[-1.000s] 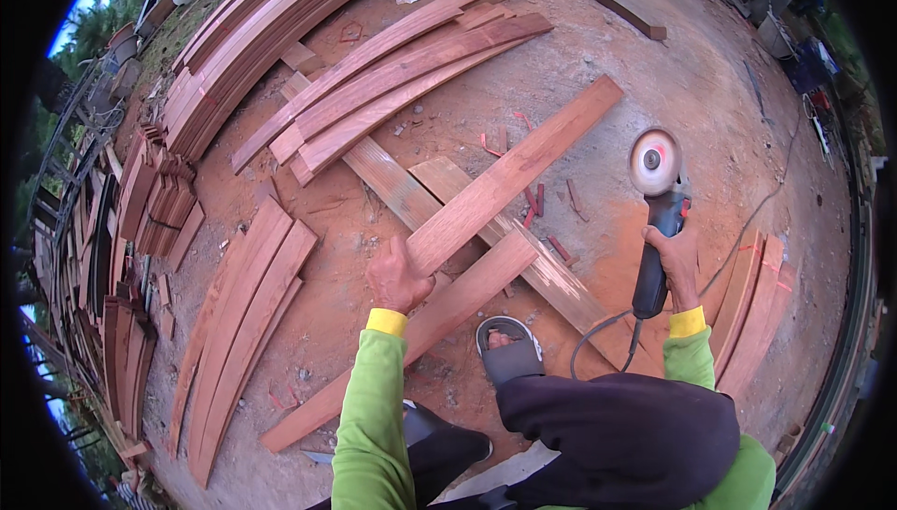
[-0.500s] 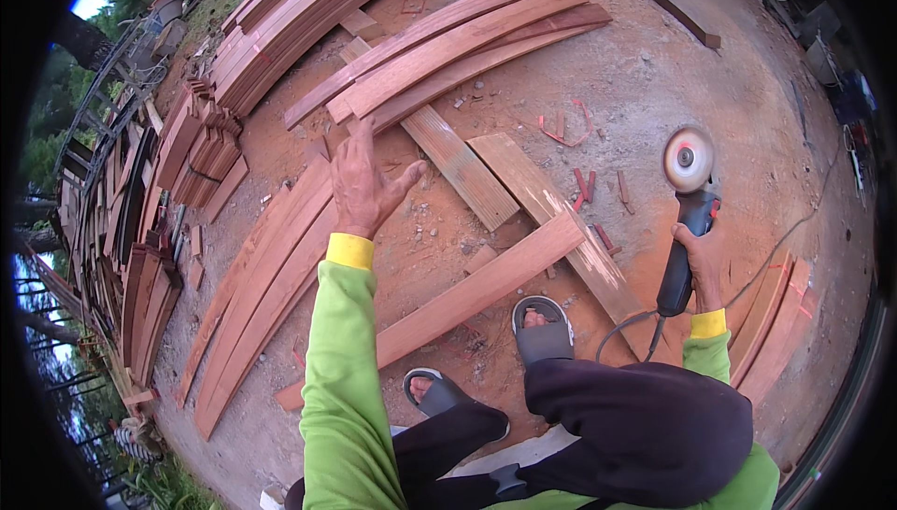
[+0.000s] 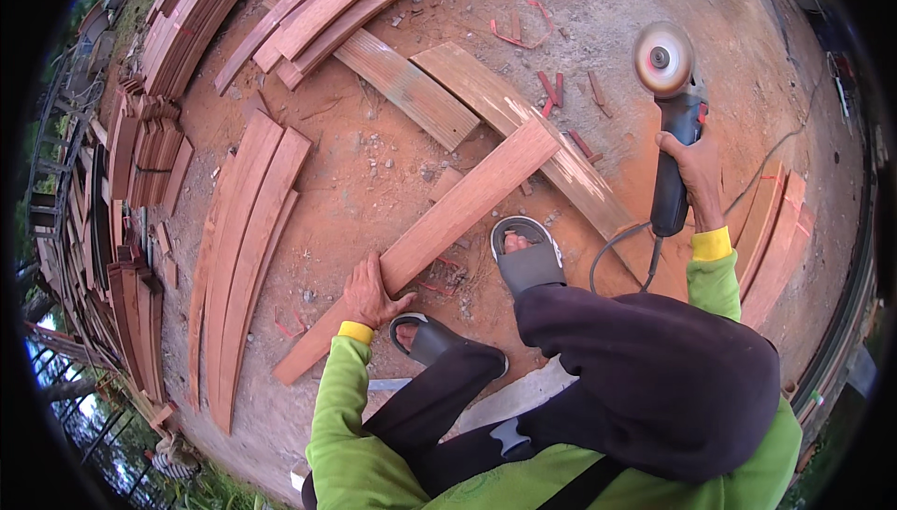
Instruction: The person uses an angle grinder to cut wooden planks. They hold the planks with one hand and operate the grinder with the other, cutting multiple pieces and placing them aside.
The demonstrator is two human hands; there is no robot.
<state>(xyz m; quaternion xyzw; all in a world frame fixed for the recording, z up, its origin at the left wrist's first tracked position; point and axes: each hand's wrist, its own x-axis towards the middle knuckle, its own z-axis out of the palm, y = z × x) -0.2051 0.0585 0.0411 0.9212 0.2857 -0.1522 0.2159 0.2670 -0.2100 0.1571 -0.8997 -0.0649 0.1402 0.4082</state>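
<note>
My left hand [image 3: 369,293] lies across the lower left part of a reddish wooden plank [image 3: 472,200], its fingers stretched toward the far edge and its thumb spread apart. The plank runs diagonally in front of my feet, its upper end resting on a weathered board [image 3: 523,116]. Out to the right, my right hand [image 3: 693,172] is closed around the black body of an angle grinder [image 3: 675,160]. The grinder's round disc [image 3: 662,59] points away from me, off the ground; it looks blurred, so I cannot tell whether it spins.
Another weathered board [image 3: 411,90] lies beyond the plank. Reddish planks [image 3: 248,174] lie to the left, with more stacks [image 3: 201,29] behind. Cut planks [image 3: 775,239] lie at the right. A power cord [image 3: 785,141] trails behind the grinder. Small offcuts [image 3: 551,90] and red strapping [image 3: 523,38] litter the ground.
My left hand has come down from above the left planks onto the diagonal plank. The view has shifted; the grinder stays in my right hand.
</note>
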